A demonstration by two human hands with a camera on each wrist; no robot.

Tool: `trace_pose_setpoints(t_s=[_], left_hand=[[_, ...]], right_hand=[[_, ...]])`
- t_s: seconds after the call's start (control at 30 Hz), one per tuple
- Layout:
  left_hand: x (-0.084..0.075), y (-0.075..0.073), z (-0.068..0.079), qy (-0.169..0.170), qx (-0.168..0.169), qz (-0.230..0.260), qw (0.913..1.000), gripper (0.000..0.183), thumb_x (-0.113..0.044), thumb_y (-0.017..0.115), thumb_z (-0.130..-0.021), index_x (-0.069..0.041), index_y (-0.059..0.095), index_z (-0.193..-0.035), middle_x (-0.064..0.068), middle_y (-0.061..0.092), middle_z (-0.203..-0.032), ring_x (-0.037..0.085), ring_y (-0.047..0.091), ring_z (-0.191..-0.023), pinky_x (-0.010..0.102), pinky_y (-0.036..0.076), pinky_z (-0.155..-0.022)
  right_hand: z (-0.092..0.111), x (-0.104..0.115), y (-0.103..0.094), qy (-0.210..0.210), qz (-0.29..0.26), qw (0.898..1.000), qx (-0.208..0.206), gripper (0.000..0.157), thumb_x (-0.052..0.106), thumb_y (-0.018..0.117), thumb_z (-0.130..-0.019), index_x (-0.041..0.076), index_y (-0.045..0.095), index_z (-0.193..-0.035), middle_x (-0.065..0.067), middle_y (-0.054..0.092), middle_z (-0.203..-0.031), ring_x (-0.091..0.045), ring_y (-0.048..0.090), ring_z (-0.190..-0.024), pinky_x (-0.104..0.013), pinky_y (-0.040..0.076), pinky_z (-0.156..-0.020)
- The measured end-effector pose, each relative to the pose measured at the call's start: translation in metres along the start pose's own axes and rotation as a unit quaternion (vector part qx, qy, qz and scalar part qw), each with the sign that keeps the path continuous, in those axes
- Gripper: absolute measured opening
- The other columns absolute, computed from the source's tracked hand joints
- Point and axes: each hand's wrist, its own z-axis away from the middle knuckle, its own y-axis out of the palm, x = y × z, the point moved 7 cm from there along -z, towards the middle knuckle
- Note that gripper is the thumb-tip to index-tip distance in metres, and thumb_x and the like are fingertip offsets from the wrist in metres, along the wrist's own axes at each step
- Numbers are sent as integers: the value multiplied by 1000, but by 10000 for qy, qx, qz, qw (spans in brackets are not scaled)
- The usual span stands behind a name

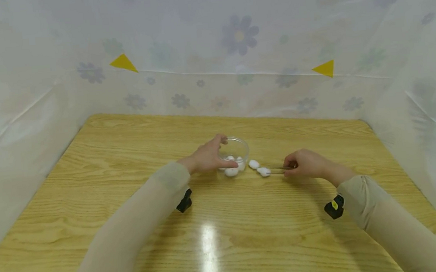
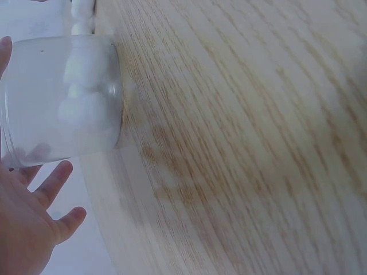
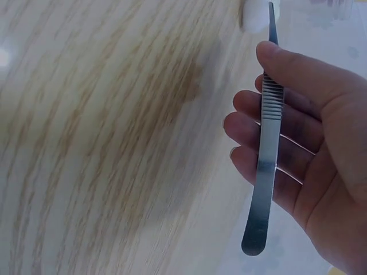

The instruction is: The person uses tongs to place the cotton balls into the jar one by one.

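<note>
My left hand [image 1: 204, 158] holds a clear round jar [image 2: 34, 97] near its rim, thumb on one side and fingers on the other. Several white cotton balls [image 2: 86, 109] lie inside, seen through the jar's wall. In the right hand [image 1: 309, 162] is a pair of metal tweezers [image 3: 268, 143], pinched between thumb and fingers at the ridged grip. The tips reach left to a white cotton ball [image 1: 264, 172] on the table, overlapping it in the head view. Another cotton ball [image 1: 254, 164] lies beside that one, close to the jar's right side.
The wooden table [image 1: 227, 239] stretches around both hands, with a glare streak near the front. A flower-print curtain [image 1: 202, 46] encloses its back and sides, with yellow triangles [image 1: 325, 69] on it. Black wrist cameras [image 1: 335, 208] hang under both sleeves.
</note>
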Motion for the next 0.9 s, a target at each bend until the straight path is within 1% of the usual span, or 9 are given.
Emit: trace_pose_setpoints(t_s=[0.23,0.5,0.67,0.77,0.9], left_hand=[[1,-1,-1,24,-17,-83,10000,89,-49,71,-78,-15,22,-145,2,34,-148,26,34,-136,45,33,-109],[0,0,1,8,8,-56,10000,89,-48,71,-78,-15,22,-145,2,34,-148,27,33,-137,45,33,-109],[0,-1,1,-2,-10,-47,10000,88,-47,71,-79,-15,22,-145,2,34,-148,26,34,-136,45,33,-109],[0,0,0,3,-24,-38,10000,88,-46,71,-79,-14,22,-145,2,34,-147,26,34,-136,45,33,-109],[0,0,0,28,-34,-51,10000,88,-47,71,-79,-14,22,-144,3,34,-147,27,34,-136,45,34,-109]], right_hand=[[-4,-1,4,-37,194,9998,54,8,22,70,-83,14,69,-85,4,65,-77,-6,55,-68,-28,47,-63],[-5,4,7,-227,245,9993,152,9,19,70,-83,11,69,-86,2,67,-79,-8,58,-70,-29,50,-65],[-5,6,8,-332,307,9989,153,6,18,69,-84,12,67,-82,3,65,-76,-6,56,-68,-28,47,-62],[-5,7,6,-380,355,9986,119,7,18,69,-84,14,66,-79,4,65,-75,-5,55,-66,-27,45,-60],[-3,7,2,-338,322,9989,64,9,19,69,-84,15,65,-77,4,64,-74,-5,53,-64,-25,43,-58]])
